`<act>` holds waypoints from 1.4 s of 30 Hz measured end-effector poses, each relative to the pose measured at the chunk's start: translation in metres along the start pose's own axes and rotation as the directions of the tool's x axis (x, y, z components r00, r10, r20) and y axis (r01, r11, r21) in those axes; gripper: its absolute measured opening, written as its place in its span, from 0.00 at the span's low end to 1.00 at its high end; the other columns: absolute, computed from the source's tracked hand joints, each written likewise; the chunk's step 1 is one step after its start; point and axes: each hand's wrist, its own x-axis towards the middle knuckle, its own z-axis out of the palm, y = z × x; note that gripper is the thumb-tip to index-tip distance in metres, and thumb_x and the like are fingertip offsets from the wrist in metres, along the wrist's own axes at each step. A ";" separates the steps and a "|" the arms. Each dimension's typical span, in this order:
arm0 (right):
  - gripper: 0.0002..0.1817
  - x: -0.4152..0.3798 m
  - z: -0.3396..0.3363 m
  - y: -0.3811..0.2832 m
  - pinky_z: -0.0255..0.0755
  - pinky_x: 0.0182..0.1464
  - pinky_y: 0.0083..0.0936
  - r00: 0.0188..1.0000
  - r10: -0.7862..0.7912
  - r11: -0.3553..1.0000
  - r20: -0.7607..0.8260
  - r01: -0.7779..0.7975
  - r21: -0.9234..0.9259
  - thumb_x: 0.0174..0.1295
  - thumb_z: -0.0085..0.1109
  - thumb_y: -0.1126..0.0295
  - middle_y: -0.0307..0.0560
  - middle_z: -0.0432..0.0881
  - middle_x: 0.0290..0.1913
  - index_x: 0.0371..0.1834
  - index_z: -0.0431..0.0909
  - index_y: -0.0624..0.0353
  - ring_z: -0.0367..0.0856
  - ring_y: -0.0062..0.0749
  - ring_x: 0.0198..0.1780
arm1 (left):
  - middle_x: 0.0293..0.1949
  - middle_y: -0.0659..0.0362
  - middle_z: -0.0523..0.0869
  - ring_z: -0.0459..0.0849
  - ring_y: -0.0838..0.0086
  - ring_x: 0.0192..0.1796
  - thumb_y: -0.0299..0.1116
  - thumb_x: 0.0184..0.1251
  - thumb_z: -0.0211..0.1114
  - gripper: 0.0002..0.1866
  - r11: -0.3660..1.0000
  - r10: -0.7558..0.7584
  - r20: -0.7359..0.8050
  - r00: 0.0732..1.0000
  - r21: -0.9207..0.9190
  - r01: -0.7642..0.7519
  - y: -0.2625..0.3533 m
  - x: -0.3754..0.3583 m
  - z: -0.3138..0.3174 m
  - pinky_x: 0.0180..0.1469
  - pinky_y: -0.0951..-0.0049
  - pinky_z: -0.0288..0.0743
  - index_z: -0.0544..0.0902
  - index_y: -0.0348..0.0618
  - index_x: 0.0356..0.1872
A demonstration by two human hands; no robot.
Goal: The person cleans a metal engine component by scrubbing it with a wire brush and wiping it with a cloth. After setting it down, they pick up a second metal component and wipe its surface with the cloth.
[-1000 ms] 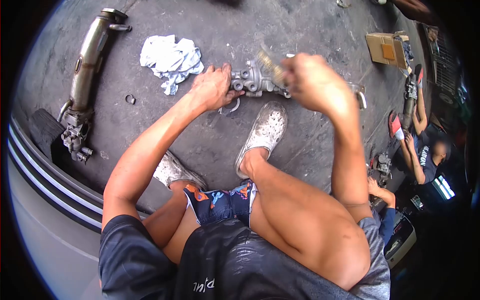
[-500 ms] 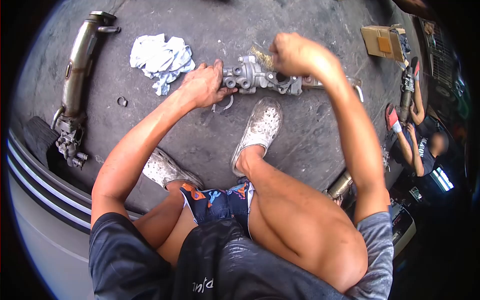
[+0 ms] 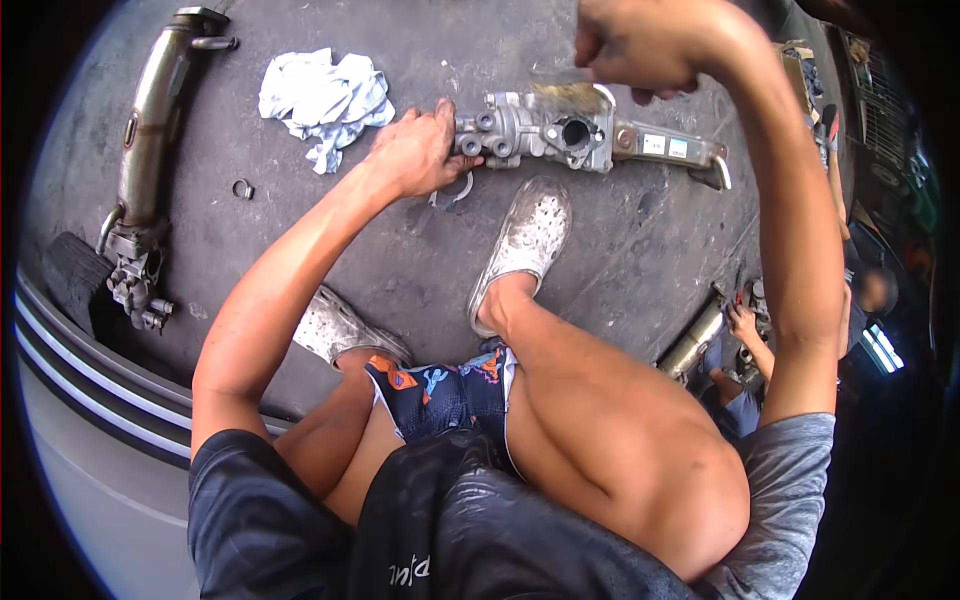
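Note:
My left hand (image 3: pixel 422 150) is closed round the left end of a grey cast-metal EGR valve assembly (image 3: pixel 510 132) lying on the floor. A round port faces up on this part, and a labelled metal cooler section (image 3: pixel 660 147) runs off to the right with a bent pipe at its end. My right hand (image 3: pixel 650 45) is a fist above the assembly's far side. Yellowish bristles of a wire brush (image 3: pixel 572 97), blurred by motion, show just below that fist, along the housing's far edge; the handle is mostly hidden.
A crumpled light-blue cloth (image 3: pixel 328 100) and a small ring clamp (image 3: pixel 242 188) lie on the dark floor. A second cooler assembly (image 3: pixel 155 130) lies at left, beside a car's sill (image 3: pixel 110 370). At right, another person's hand (image 3: pixel 742 325) is by a metal cylinder (image 3: pixel 695 340).
My right hand has moved up and to the right, uncovering the round port and the labelled section. The brush bristles have shifted right. My left hand keeps its hold on the assembly.

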 end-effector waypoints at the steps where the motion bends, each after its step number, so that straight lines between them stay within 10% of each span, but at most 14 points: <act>1: 0.15 -0.012 -0.004 -0.002 0.73 0.17 0.27 1.000 -0.010 1.000 -0.008 0.010 0.002 0.68 0.60 0.73 0.49 0.85 0.23 0.55 0.84 0.66 0.81 0.26 0.18 | 0.45 0.36 0.88 0.84 0.41 0.55 0.54 0.69 0.70 0.46 1.000 -0.011 0.014 1.000 -0.007 0.011 0.001 -0.001 0.000 0.58 0.50 0.79 0.63 0.20 0.70; 5: 0.14 0.008 0.002 -0.020 0.76 0.21 0.30 0.997 0.071 0.996 0.029 -0.070 -0.056 0.69 0.66 0.67 0.48 0.86 0.26 0.52 0.85 0.65 0.82 0.27 0.20 | 0.44 0.36 0.88 0.84 0.41 0.55 0.56 0.69 0.70 0.46 1.000 -0.024 0.027 0.999 0.006 0.023 0.002 0.001 -0.003 0.57 0.50 0.79 0.65 0.21 0.68; 7: 0.11 -0.015 -0.033 -0.027 0.78 0.30 0.42 0.987 -0.006 0.960 0.158 0.051 -0.276 0.54 0.57 0.72 0.59 0.86 0.26 0.29 0.87 0.69 0.86 0.46 0.29 | 0.44 0.36 0.88 0.84 0.41 0.55 0.57 0.69 0.70 0.45 1.000 -0.007 0.022 1.000 0.028 0.007 0.000 0.003 -0.002 0.57 0.50 0.79 0.66 0.22 0.66; 11: 0.14 -0.011 -0.025 -0.016 0.80 0.41 0.44 0.969 -0.202 0.898 0.141 0.241 -0.369 0.55 0.57 0.70 0.62 0.89 0.34 0.34 0.89 0.69 0.89 0.49 0.37 | 0.46 0.36 0.88 0.84 0.39 0.57 0.58 0.69 0.70 0.46 0.999 -0.038 0.027 0.999 -0.003 0.038 0.003 -0.001 0.002 0.59 0.49 0.79 0.65 0.22 0.67; 15: 0.14 -0.012 -0.025 -0.038 0.80 0.40 0.40 0.981 0.176 0.940 0.078 -0.144 -0.309 0.59 0.56 0.71 0.59 0.89 0.35 0.37 0.89 0.69 0.89 0.44 0.37 | 0.51 0.35 0.88 0.82 0.36 0.61 0.56 0.69 0.69 0.50 0.999 -0.046 0.049 0.998 0.013 0.045 0.003 0.001 -0.006 0.64 0.49 0.77 0.60 0.19 0.73; 19: 0.14 -0.018 -0.035 -0.004 0.80 0.41 0.42 0.988 0.038 0.996 0.150 -0.026 -0.082 0.58 0.56 0.71 0.60 0.89 0.34 0.37 0.89 0.69 0.89 0.48 0.37 | 0.52 0.34 0.87 0.82 0.37 0.61 0.57 0.68 0.70 0.52 0.999 -0.034 0.084 0.996 0.014 0.033 0.005 0.001 -0.007 0.65 0.49 0.77 0.60 0.17 0.73; 26: 0.13 -0.053 -0.014 0.006 0.80 0.43 0.45 0.980 -0.003 0.993 -0.201 -0.021 -0.115 0.54 0.58 0.71 0.65 0.88 0.38 0.37 0.89 0.65 0.89 0.55 0.40 | 0.44 0.37 0.88 0.84 0.41 0.55 0.57 0.68 0.71 0.45 0.998 -0.011 -0.009 1.000 0.056 0.012 0.004 0.000 -0.004 0.59 0.51 0.78 0.66 0.24 0.67; 29: 0.15 -0.061 0.043 0.072 0.78 0.25 0.30 0.795 -0.194 0.951 -0.575 0.297 0.089 0.70 0.68 0.65 0.49 0.87 0.29 0.53 0.86 0.64 0.84 0.28 0.23 | 0.44 0.37 0.88 0.85 0.42 0.55 0.57 0.68 0.71 0.45 1.000 -0.028 0.006 1.000 0.009 0.028 0.004 0.000 -0.002 0.58 0.51 0.79 0.66 0.24 0.68; 32: 0.15 -0.061 0.053 0.065 0.83 0.35 0.35 0.915 0.077 0.973 -0.397 0.017 0.229 0.69 0.68 0.66 0.53 0.88 0.36 0.54 0.86 0.63 0.88 0.36 0.30 | 0.45 0.35 0.89 0.83 0.38 0.58 0.58 0.69 0.70 0.49 0.999 -0.032 0.049 0.998 -0.002 0.032 0.006 0.000 -0.008 0.62 0.50 0.77 0.64 0.18 0.70; 33: 0.16 -0.022 0.093 0.086 0.84 0.47 0.40 0.825 -0.056 0.998 -0.562 0.054 -0.021 0.67 0.69 0.67 0.57 0.89 0.40 0.53 0.87 0.63 0.90 0.48 0.40 | 0.44 0.35 0.89 0.83 0.38 0.58 0.58 0.68 0.70 0.49 0.999 -0.040 0.052 0.998 0.005 0.039 0.007 -0.001 -0.008 0.62 0.50 0.78 0.64 0.18 0.69; 34: 0.16 -0.002 0.088 0.068 0.81 0.55 0.41 0.921 0.014 1.000 -0.390 -0.013 0.004 0.64 0.68 0.68 0.60 0.90 0.46 0.53 0.87 0.63 0.89 0.54 0.49 | 0.44 0.35 0.89 0.83 0.38 0.58 0.58 0.68 0.70 0.48 0.999 -0.042 0.056 0.998 0.016 0.041 0.006 0.000 -0.007 0.61 0.50 0.78 0.65 0.18 0.68; 42: 0.14 -0.049 0.060 0.094 0.84 0.52 0.35 0.828 -0.018 0.992 -0.561 0.085 0.093 0.67 0.67 0.68 0.57 0.91 0.45 0.52 0.88 0.62 0.91 0.41 0.49 | 0.41 0.35 0.89 0.85 0.39 0.55 0.58 0.68 0.70 0.46 0.999 -0.050 0.008 0.999 -0.002 0.050 0.010 -0.001 -0.008 0.58 0.50 0.80 0.66 0.21 0.66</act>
